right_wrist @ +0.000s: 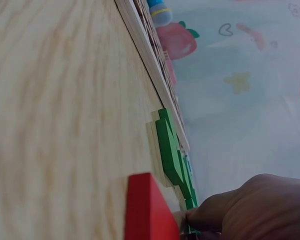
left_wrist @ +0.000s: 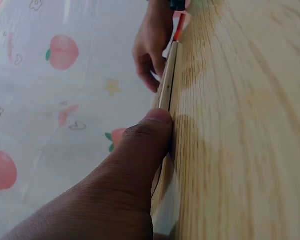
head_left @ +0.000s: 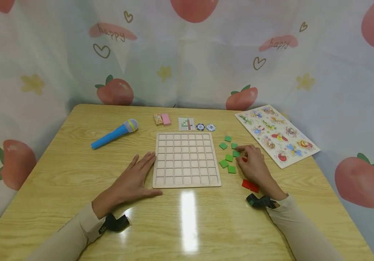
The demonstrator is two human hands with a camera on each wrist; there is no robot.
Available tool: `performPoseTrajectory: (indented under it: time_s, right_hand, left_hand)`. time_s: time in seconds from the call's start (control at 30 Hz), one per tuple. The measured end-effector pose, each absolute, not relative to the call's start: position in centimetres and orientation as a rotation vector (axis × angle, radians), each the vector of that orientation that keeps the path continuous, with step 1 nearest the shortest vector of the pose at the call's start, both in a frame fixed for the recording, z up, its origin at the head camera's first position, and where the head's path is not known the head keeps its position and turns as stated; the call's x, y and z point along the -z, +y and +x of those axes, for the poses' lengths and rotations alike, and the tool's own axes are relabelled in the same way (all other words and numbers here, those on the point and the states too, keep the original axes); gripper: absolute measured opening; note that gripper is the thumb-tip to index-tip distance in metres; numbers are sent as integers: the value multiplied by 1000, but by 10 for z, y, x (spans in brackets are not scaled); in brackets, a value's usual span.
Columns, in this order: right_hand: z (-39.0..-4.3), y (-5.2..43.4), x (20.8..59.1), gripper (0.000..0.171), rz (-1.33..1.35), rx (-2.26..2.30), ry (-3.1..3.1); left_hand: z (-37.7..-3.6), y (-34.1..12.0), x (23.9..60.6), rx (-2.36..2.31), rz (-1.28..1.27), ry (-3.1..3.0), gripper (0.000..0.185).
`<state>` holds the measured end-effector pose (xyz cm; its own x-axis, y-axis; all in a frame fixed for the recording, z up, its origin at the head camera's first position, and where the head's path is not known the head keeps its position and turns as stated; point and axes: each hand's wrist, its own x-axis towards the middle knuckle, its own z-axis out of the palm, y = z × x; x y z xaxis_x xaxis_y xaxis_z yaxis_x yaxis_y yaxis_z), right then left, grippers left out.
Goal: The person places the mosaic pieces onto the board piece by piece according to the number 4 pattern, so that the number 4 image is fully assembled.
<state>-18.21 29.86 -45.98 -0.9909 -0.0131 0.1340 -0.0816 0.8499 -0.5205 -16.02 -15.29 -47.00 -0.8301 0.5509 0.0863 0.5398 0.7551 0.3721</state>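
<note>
My left hand (head_left: 133,181) lies with its fingers spread at the left side of the wooden grid board (head_left: 187,159). Its fingertips are at the board's left edge, and the thumb stretches along the front corner; the left wrist view shows the thumb against the board's side. My right hand (head_left: 253,163) pinches a small square green tile (head_left: 236,154) right of the board between thumb and index finger. More green tiles (head_left: 231,169) lie loosely around it. Red tiles (head_left: 250,185) lie by the right wrist, and another red tile (head_left: 244,159) is partly hidden beneath the hand.
A blue toy microphone (head_left: 113,135) lies at the back left. Behind the board are two small boxes (head_left: 166,119), a small grid-patterned card (head_left: 186,124) and two poker chips (head_left: 211,127). An animal puzzle board (head_left: 278,136) lies slanted at the back right.
</note>
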Motion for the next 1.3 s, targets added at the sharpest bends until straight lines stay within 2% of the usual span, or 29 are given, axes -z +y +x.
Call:
performPoseTrajectory:
  time_s: [0.6,1.3]
  right_hand:
    - [-182,300,461,26,120,-780,-2902]
    - [-185,290,448,27,203,-894,-2864]
  left_hand:
    - [-159,-154,472,-588,904,2925,124]
    - [-161,-152,474,-579,885,2956,118]
